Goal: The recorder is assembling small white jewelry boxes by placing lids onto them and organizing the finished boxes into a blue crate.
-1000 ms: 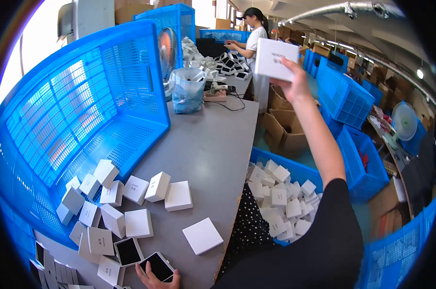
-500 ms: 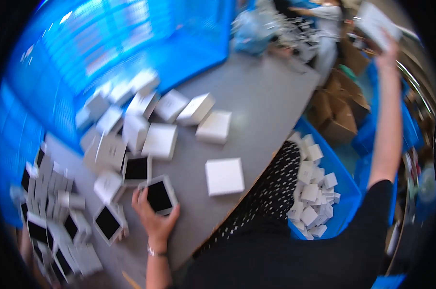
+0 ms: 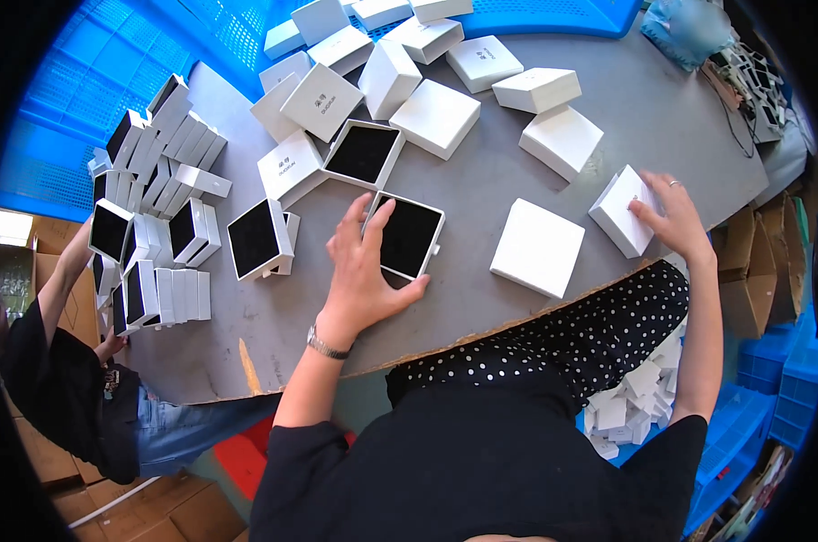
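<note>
My left hand (image 3: 364,266) rests at a shallow white box tray with a black insert (image 3: 409,237), its thumb along the near edge and its fingers at the left edge. To the right, my right hand (image 3: 678,217) grips a tilted white square box (image 3: 621,212) at the table's front edge; whether it is only a lid or a whole box, I cannot tell. Between my hands lies a plain white box (image 3: 538,247), touched by neither. Another tray with a black insert (image 3: 364,152) sits just beyond the left hand, and one more (image 3: 260,239) stands left of it.
White boxes (image 3: 434,117) lie loosely piled toward the blue crate (image 3: 553,16) at the back. Stacked black-lined trays (image 3: 170,226) fill the table's left end, where a co-worker's arm (image 3: 61,275) reaches in. A blue bin of small white boxes (image 3: 639,397) stands below on the right.
My right hand has come down from high at the right to the table with the white box. The left hand stays on the same tray. The view has turned, and the blur has cleared.
</note>
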Motion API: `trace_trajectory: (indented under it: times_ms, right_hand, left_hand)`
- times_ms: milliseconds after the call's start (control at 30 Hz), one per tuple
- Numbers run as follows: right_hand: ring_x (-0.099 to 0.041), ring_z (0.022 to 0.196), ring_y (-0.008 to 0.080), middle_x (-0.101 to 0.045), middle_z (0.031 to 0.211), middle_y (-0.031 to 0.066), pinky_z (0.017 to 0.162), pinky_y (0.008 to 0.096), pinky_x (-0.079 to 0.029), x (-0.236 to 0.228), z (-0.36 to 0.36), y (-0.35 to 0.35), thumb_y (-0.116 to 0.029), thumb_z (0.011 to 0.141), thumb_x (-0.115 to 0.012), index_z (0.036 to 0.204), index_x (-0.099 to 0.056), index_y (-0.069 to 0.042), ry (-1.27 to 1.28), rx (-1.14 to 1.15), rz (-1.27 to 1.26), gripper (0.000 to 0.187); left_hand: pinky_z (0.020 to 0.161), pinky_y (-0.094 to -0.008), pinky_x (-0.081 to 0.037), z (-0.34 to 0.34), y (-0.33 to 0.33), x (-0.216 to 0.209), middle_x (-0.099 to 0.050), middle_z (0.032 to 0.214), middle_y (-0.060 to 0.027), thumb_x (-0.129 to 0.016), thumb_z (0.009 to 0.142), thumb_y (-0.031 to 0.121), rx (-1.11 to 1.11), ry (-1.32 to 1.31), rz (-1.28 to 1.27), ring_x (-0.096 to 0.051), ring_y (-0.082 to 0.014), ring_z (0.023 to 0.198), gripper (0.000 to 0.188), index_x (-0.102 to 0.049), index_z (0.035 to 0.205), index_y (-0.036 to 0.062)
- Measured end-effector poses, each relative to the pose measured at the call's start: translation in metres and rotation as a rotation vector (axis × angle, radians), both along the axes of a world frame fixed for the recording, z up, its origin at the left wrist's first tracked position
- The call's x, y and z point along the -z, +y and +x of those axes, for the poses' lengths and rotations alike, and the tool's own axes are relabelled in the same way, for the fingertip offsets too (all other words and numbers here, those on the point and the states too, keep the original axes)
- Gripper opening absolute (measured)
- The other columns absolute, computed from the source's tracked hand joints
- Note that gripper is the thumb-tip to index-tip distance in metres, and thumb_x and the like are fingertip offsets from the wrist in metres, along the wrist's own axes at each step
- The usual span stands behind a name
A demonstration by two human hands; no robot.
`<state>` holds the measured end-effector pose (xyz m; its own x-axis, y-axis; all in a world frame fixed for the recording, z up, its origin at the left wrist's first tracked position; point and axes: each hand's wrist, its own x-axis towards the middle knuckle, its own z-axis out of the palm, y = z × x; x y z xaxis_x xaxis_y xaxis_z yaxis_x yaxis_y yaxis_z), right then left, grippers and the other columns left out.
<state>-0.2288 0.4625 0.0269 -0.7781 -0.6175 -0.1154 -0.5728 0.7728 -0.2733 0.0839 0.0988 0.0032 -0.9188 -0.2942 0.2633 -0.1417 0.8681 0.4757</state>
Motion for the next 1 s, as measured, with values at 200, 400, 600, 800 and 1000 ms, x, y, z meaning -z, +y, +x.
trace_trajectory:
  times_ms: [200,400,600,800,1000]
  right_hand:
    - [-0.049,0.131,0.0451,-0.049,0.143,0.0309,0.110,0.0487,-0.041,0.001,0.061,-0.037,-0.046,0.073,-0.083,0.149,-0.046,-0.011,0.203,-0.097,-0.088,0.091]
    - [-0.052,0.128,0.0425,-0.052,0.142,0.0244,0.110,0.0478,-0.040,-0.013,0.109,-0.043,-0.044,0.064,-0.088,0.148,-0.049,-0.009,-0.318,-0.416,-0.739,0.099]
    - [-0.050,0.129,0.0398,-0.052,0.141,0.0220,0.109,0.0481,-0.040,-0.003,0.147,-0.100,-0.045,0.056,-0.090,0.144,-0.050,-0.003,-0.247,-0.822,-0.570,0.105]
    - [-0.049,0.130,0.0376,-0.051,0.142,0.0177,0.111,0.0499,-0.034,0.012,0.105,-0.123,-0.030,0.055,-0.091,0.145,-0.049,-0.009,0.087,-0.597,-0.401,0.102]
    - [-0.047,0.130,0.0371,-0.050,0.141,0.0147,0.110,0.0514,-0.035,0.023,0.130,-0.131,-0.023,0.056,-0.088,0.146,-0.050,-0.014,-0.010,-0.604,-0.486,0.098]
  left_hand:
    - [0.118,-0.0570,-0.018,0.023,-0.003,0.000,-0.040,0.148,-0.0190,-0.063,0.068,0.008,-0.085,-0.170,-0.160,-0.025,-0.0438,0.145,0.075,-0.050,0.142,0.0092]
    - [0.114,-0.0556,-0.020,0.023,0.018,-0.012,-0.041,0.146,-0.0211,-0.084,0.068,0.044,-0.195,-0.034,-0.100,-0.027,-0.0422,0.143,0.089,-0.050,0.142,0.0076]
    - [0.109,-0.0550,-0.027,0.007,0.037,0.008,-0.043,0.140,-0.0238,-0.080,0.069,0.039,-0.412,-0.152,-0.174,-0.035,-0.0420,0.132,0.083,-0.050,0.141,0.0084]
    - [0.111,-0.0499,-0.036,0.020,0.031,0.010,-0.045,0.140,-0.0200,-0.078,0.062,0.017,-0.153,-0.010,0.068,-0.040,-0.0408,0.129,0.086,-0.049,0.142,0.0080]
    - [0.112,-0.0476,-0.036,0.007,0.044,0.008,-0.047,0.140,-0.0175,-0.079,0.061,0.014,-0.023,0.029,0.176,-0.043,-0.0384,0.129,0.089,-0.046,0.143,0.0050]
